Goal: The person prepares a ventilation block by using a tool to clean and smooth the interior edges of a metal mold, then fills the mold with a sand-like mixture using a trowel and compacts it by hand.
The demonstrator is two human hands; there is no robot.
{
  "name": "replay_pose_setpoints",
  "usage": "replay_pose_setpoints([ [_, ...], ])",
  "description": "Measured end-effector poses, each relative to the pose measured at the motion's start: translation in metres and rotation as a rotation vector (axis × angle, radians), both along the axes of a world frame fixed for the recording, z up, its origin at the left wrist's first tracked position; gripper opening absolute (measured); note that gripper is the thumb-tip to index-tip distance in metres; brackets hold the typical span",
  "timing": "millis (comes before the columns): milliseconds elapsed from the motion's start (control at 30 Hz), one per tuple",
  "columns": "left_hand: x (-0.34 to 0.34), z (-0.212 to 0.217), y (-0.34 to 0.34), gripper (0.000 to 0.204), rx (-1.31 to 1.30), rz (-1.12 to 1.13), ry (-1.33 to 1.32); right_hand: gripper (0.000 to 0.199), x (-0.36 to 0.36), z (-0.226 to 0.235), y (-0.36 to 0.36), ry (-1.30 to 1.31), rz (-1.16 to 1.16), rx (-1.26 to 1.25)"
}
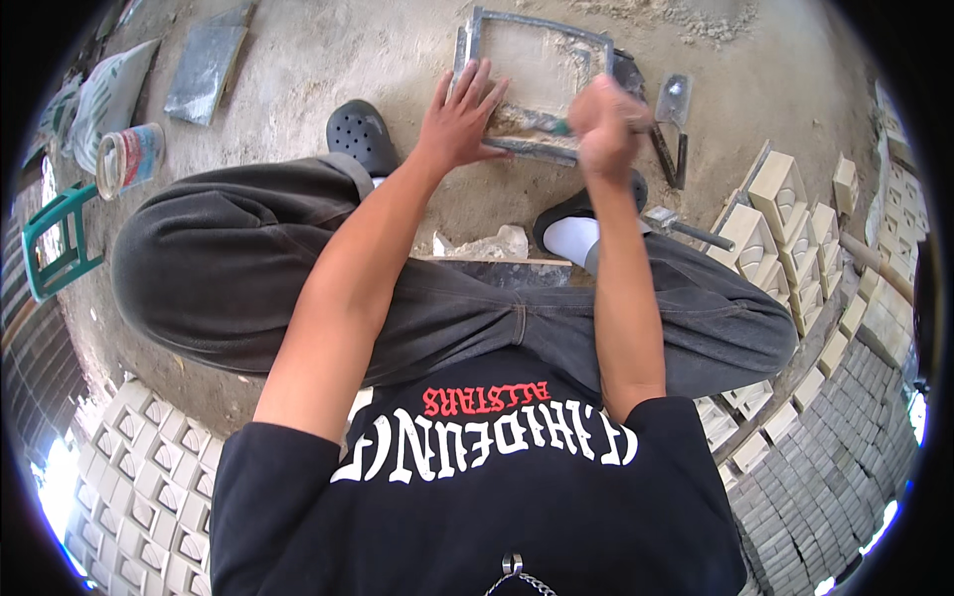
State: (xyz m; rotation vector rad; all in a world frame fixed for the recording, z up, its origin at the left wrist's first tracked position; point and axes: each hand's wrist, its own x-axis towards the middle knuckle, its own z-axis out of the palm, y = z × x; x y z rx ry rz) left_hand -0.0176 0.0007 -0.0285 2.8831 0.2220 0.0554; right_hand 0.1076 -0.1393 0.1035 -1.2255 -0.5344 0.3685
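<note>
**Inspector:** State the position of the hands.

**Assistant:** The left hand [462, 119] lies flat, fingers spread, pressing on the near left corner of the rectangular grey metal mould frame [475, 40]. The frame rests on the sandy concrete ground [348, 50], ahead of the person's knees. The right hand [606, 124] is closed in a fist around a green-handled tool [559, 126]. Only a short piece of the handle shows; the working end is blurred and I cannot tell its kind. It sits at the frame's near rail, where pale mortar lies along the edge.

**Inspector:** Surroundings?

**Assistant:** A black perforated clog [361, 134] stands just left of the left wrist. A white sock [573, 238] in a dark shoe shows below the right hand. A steel trowel [673, 99] lies just right of the frame, and a hammer-like tool [676, 226] lies near the right knee. A broken lump of pale mortar [487, 243] rests on a flat board between the legs. Cream-coloured moulded ventilation blocks [780, 194] stand in rows at the right, with more [139, 487] at lower left. A green plastic stool [55, 238] and a tipped plastic bucket [129, 157] are well apart, at the left.
</note>
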Motion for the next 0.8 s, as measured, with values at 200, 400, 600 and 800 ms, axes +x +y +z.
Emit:
replay_pose_setpoints([
  [200, -0.007, 0.011, -0.011, 0.106, 0.104, -0.14, 0.058, 0.05, 0.001, -0.013, -0.012, 0.125, -0.053, -0.047],
  [400, -0.002, 0.014, -0.019, 0.103, 0.034, -0.256, 0.018, 0.05, 0.015, -0.005, -0.025, 0.154, -0.208, -0.036],
  [600, 0.022, 0.012, -0.033, 0.097, 0.014, -0.306, 0.058, 0.048, 0.029, -0.007, -0.041, 0.224, -0.225, 0.08],
  [800, 0.012, -0.007, -0.026, 0.096, -0.118, -0.389, -0.034, 0.048, 0.014, -0.005, -0.036, 0.015, -0.088, 0.032],
])
